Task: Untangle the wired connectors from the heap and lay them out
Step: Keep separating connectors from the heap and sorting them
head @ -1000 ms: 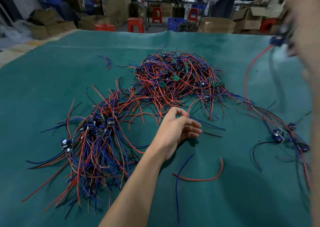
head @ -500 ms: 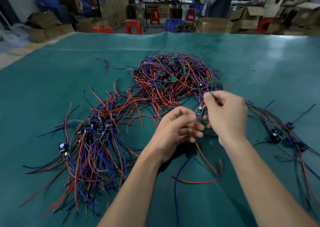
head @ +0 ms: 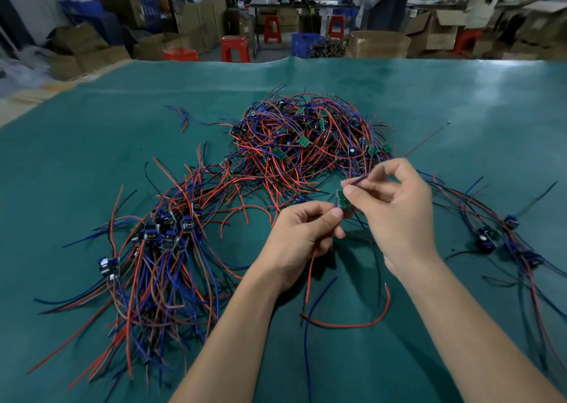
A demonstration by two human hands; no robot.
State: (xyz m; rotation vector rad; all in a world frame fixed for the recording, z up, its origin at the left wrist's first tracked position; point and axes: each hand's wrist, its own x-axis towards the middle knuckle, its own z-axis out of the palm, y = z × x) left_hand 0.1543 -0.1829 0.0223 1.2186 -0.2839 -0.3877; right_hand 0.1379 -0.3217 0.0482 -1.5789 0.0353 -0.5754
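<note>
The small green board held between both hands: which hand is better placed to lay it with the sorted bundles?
Probably the right hand: its fingers pinch the small green board itself, while the left hand holds only its red wire.

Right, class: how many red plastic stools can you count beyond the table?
4: one at the table's far edge, one beside it, two farther back. Others may be hidden.

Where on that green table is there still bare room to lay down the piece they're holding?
Bare green cloth lies beyond the central heap toward the far right edge, and at far left past the laid-out bundle. Crowded: between heap and bundle, and the right side near the smaller group. Loose wires cross the patch under the wrists.
</note>
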